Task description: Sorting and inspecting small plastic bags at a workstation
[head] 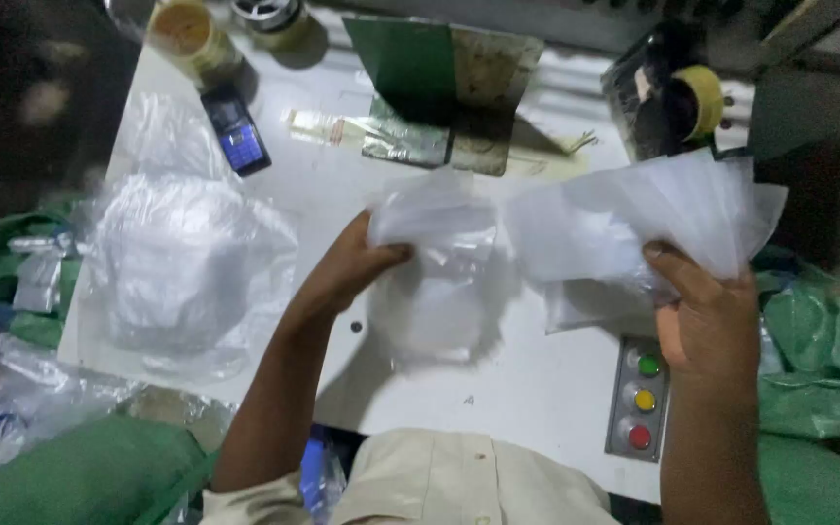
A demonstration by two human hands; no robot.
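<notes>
The left hand [357,267] pinches a crumpled clear plastic bag [432,262] just above the white tabletop [527,389], while the right hand [702,316] grips a fanned stack of white translucent plastic sheets [653,219] by its lower edge. A panel of green, yellow and red buttons [640,399] sits under the right wrist; a dark mobile phone [235,131] lies far left.
</notes>
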